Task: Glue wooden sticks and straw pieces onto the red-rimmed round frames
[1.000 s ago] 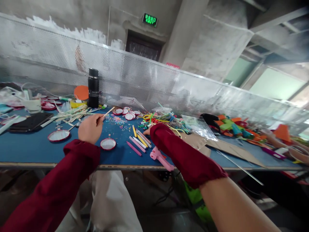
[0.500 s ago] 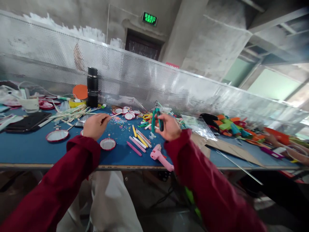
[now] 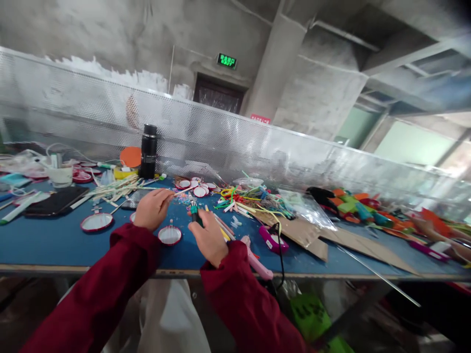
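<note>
My left hand (image 3: pixel 153 209) is closed, its fingers pinching a thin pale wooden stick (image 3: pixel 183 190) that points right. Close to the stick's far end are the jaws of green-handled pliers (image 3: pixel 195 211), with my right hand (image 3: pixel 210 238) wrapped around the handles. I cannot tell whether the jaws touch the stick. Below my left hand lies a round, red-rimmed white disc (image 3: pixel 170 235), and another red-rimmed disc (image 3: pixel 96 222) lies further left. Coloured markers (image 3: pixel 224 228) lie partly hidden behind my right hand, and a pink glue gun (image 3: pixel 259 264) rests beside my right sleeve.
A black bottle (image 3: pixel 148 153) stands at the back by the perforated metal screen (image 3: pixel 221 137). Wooden sticks (image 3: pixel 116 189) are piled at left, near a black phone-like slab (image 3: pixel 57 201). Cardboard (image 3: pixel 294 230) and a purple tape dispenser-like object (image 3: pixel 273 240) lie right. Another person's hand (image 3: pixel 427 230) shows far right.
My right hand has brought the pliers left and down, close to the stick in my left hand. The camera view has tilted up slightly, and the purple object has come into view.
</note>
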A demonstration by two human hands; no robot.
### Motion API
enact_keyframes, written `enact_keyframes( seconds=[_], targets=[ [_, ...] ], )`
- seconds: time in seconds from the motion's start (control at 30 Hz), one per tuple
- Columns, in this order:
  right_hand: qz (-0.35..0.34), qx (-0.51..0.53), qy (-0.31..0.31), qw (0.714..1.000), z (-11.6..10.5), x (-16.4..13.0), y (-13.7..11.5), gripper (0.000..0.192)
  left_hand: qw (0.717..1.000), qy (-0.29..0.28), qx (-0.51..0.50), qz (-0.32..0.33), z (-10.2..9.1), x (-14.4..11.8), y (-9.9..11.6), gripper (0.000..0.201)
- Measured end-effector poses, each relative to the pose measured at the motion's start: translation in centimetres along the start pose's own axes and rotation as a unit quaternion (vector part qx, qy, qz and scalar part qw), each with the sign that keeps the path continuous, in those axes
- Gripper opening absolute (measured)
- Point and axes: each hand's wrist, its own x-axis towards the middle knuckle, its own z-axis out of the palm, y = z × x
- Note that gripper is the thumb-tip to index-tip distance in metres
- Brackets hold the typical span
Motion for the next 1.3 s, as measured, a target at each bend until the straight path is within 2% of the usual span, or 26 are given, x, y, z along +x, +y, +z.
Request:
enact_keyframes(
  seconds=[0.2, 0.4, 0.7, 0.77, 0.83, 0.9, 0.97, 1.1, 1.23, 1.3],
  targets=[
    [-0.006, 0.026, 0.000, 1.000, 0.5, -0.8, 0.4, 0.015, 1.000, -0.023, 0.002, -0.005, 0.1, 0.0, 0.0, 0.042],
    [-0.015, 0.032, 0.011, 0.999, 1.0, -0.1, 0.9, 0.020, 0.998, -0.064, 0.000, 0.022, 0.1, 0.0, 0.0, 0.042],
    [-0.043, 0.041, 0.002, 0.998, 1.4, 0.0, 1.7, 0.019, 0.997, -0.056, 0.013, 0.051, 0.1, -0.1, -0.1, 0.040],
    [-0.035, 0.028, 0.015, 0.999, 1.7, 0.0, 1.8, 0.019, 0.997, -0.048, 0.019, 0.050, 0.1, -0.1, -0.2, 0.039],
    [-0.012, 0.023, 0.041, 0.999, 2.1, 0.0, 1.9, 0.032, 0.997, -0.041, 0.035, 0.054, 0.1, 0.0, -0.3, 0.038],
    [0.008, 0.018, 0.055, 0.998, 2.5, 0.3, 1.9, 0.058, 0.996, -0.033, 0.064, 0.060, 0.2, 0.1, -0.4, 0.038],
    [0.020, -0.007, 0.039, 0.999, 2.9, 0.9, 1.8, 0.067, 0.993, -0.028, 0.098, 0.056, 0.3, 0.2, -0.6, 0.037],
    [0.062, -0.052, -0.030, 0.996, 3.8, 2.6, 1.5, 0.041, 0.989, -0.040, 0.142, 0.021, 0.4, 0.0, -0.7, 0.035],
    [0.119, -0.072, -0.077, 0.987, 4.6, 4.4, 1.4, 0.039, 0.983, -0.066, 0.168, -0.021, 0.7, -0.1, -0.9, 0.035],
    [0.121, -0.081, -0.090, 0.985, 5.0, 5.0, 1.4, 0.041, 0.984, -0.069, 0.156, -0.045, 1.0, 0.0, -1.0, 0.037]
  ],
)
